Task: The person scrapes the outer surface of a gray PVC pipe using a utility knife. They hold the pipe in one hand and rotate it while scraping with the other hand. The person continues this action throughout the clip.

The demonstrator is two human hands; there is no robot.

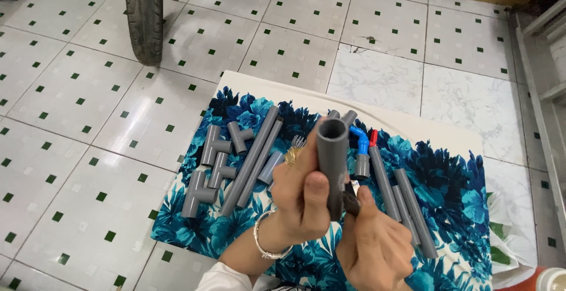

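Head view, looking down at a tiled floor point(76, 208). A blue floral cloth point(448, 179) lies spread on it, with a white border along the far edge.

Left hand point(298, 199): fingers wrapped around a short grey pipe point(332, 161), thumb pressed on its near face. Pipe is held upright above the cloth, open end up and tilted toward the camera. Gold ring point(290, 157) on one finger, silver bracelet point(262, 241) at the wrist.

Right hand point(371, 244): just below and right of the left hand, fingers closed on a small dark piece point(350, 202) at the lower end of the pipe. What the piece is cannot be made out; it appears to touch the pipe.

On the cloth, left of the hands: four grey tee fittings point(212, 145) in a loose cluster, then two long grey pipes point(254, 158) lying side by side, slanting from near left to far right. A shorter pale tube point(270, 167) lies just beside them.

Right of the hands: a blue fitting point(361, 144) with a red handle point(372, 137), joined to a grey pipe, and three more grey pipes point(413, 205) lying near each other.

Far left: a tyre point(143, 14) standing on the floor, well apart from the cloth.
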